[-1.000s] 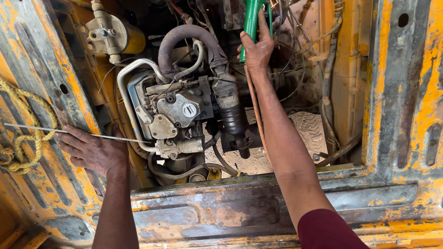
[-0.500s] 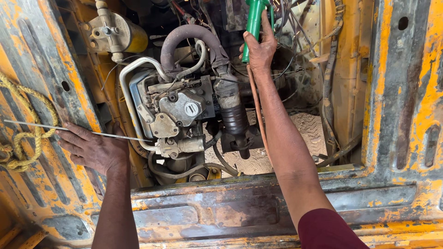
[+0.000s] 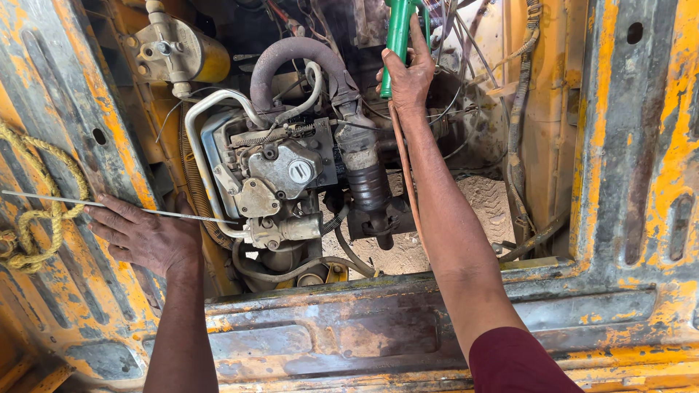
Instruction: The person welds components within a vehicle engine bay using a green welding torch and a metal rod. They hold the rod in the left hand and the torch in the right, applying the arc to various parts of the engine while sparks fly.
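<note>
The green tool [image 3: 397, 36] was clamped in the right hand [image 3: 409, 73] far above the pump [image 3: 287, 178]; steadiness was best kept by the left hand [image 3: 145, 236], fingers spread flat on the panel [image 3: 65, 131] over a thin rod [image 3: 44, 197].

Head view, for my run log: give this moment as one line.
left hand: flat on yellow panel, thin rod beside fingers | right hand: grips green tool above engine

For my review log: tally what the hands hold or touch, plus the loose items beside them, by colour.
Green: 1, the green-handled tool gripped by the right hand
Silver: 1, the thin metal rod under the left hand
Yellow: 1, the yellow rope on the panel
Total: 3
</note>
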